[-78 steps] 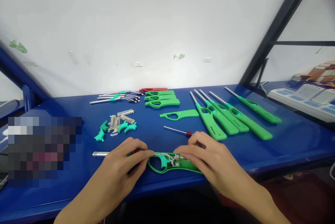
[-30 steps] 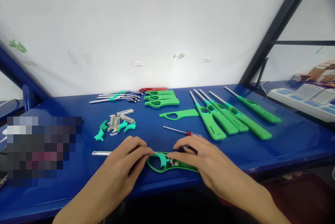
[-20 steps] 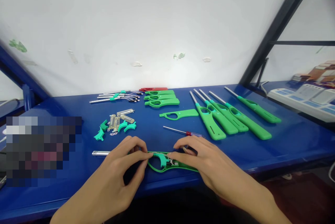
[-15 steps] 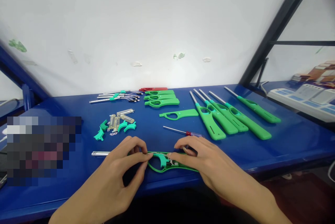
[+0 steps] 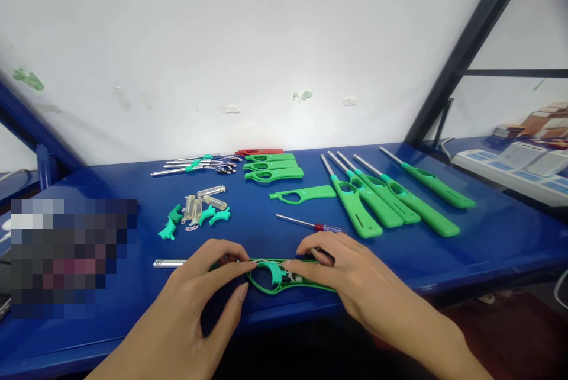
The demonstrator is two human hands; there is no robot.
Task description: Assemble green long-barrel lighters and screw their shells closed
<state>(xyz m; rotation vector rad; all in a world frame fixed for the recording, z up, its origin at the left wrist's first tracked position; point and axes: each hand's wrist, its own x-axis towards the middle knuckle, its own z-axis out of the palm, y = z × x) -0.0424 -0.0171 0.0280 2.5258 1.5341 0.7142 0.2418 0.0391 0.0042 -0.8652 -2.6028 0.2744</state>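
Observation:
An opened green lighter shell (image 5: 266, 290) lies at the table's front edge, its metal tube (image 5: 168, 263) pointing left. Inside it sit a teal trigger (image 5: 276, 272) and thin wires. My left hand (image 5: 202, 294) rests over the neck of the shell, index fingertip beside the trigger, thumb apart from the fingers. My right hand (image 5: 350, 267) grips the handle part, thumb pressing near the wires just right of the trigger and fingers at the far edge. Part of the handle is hidden under this hand.
Assembled green lighters (image 5: 361, 211) lie at right, a screwdriver (image 5: 306, 224) before them. Green shell halves (image 5: 277, 174), a red one (image 5: 261, 152) and tubes with wires (image 5: 177, 172) are at the back. Teal triggers (image 5: 219, 216) and clear tanks (image 5: 193, 208) lie left of centre.
My left thumb has moved down and away from the shell, widening the gap to the index finger. My right hand has stayed almost in place.

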